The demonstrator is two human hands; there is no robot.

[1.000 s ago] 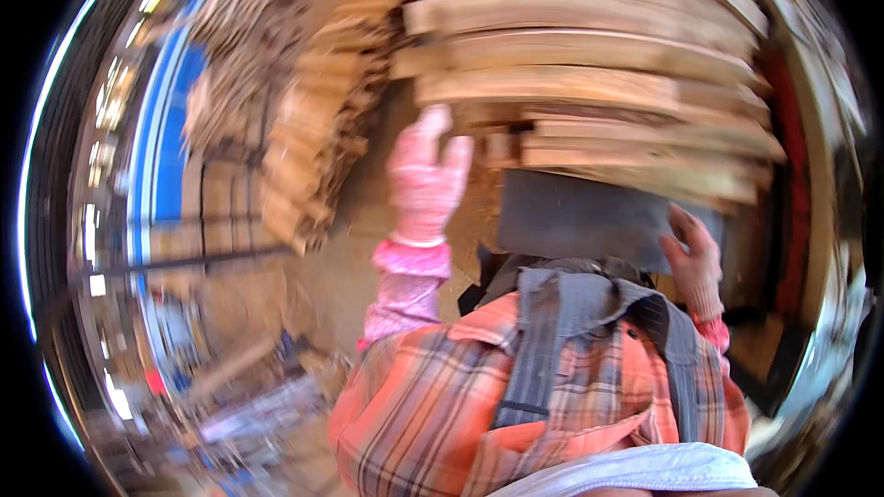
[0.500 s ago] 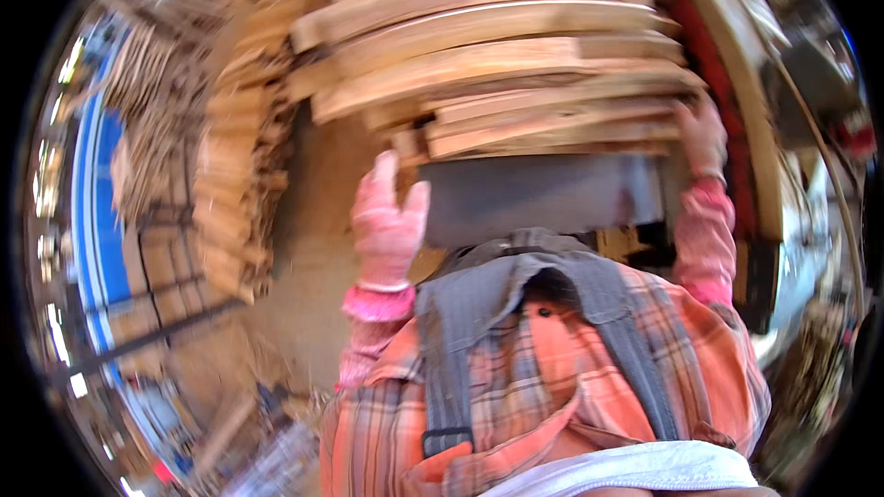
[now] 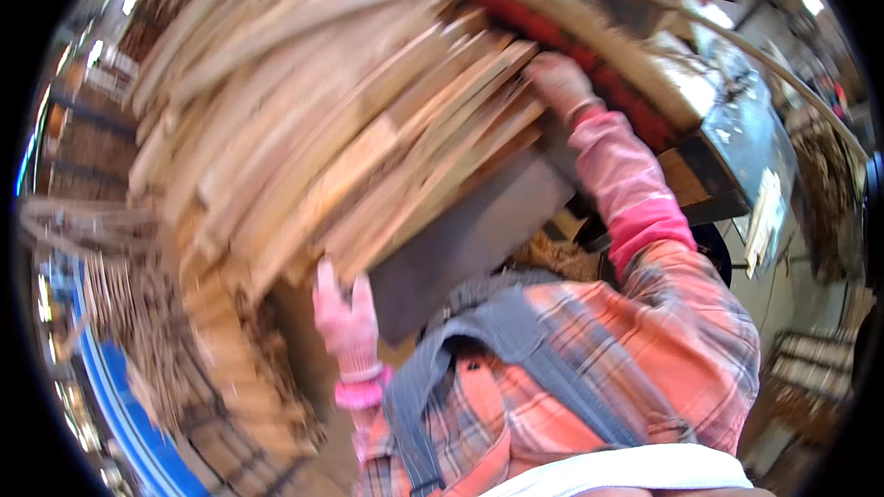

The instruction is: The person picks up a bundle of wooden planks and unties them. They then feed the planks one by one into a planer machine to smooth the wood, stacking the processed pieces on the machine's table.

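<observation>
Long strips of light-brown sawn wood (image 3: 368, 152) lie side by side in a broad stack, slanting across the view. My left hand (image 3: 347, 322), in a pinkish-white knitted glove, is at the near left ends of the strips. Its thumb and fingers stand apart with nothing between them, the tips close to the wood; contact is unclear. My right hand (image 3: 562, 85), also gloved, is at the far right ends of the nearest strips. Blur and the wood hide how its fingers are set. A dark grey flat plate (image 3: 460, 235) lies between the strips and my body.
Beyond my right hand runs a red-sided beam with a wooden top edge (image 3: 635, 64). A shiny metal-topped surface (image 3: 746, 138) is at the right. More stacked wood (image 3: 249, 368) stands at the lower left, near a blue-and-white striped band (image 3: 120, 405).
My view has turned, so the stack now slants instead of lying level. My right arm reaches farther out, still at the right ends. My left hand appears nearer the strips' left ends.
</observation>
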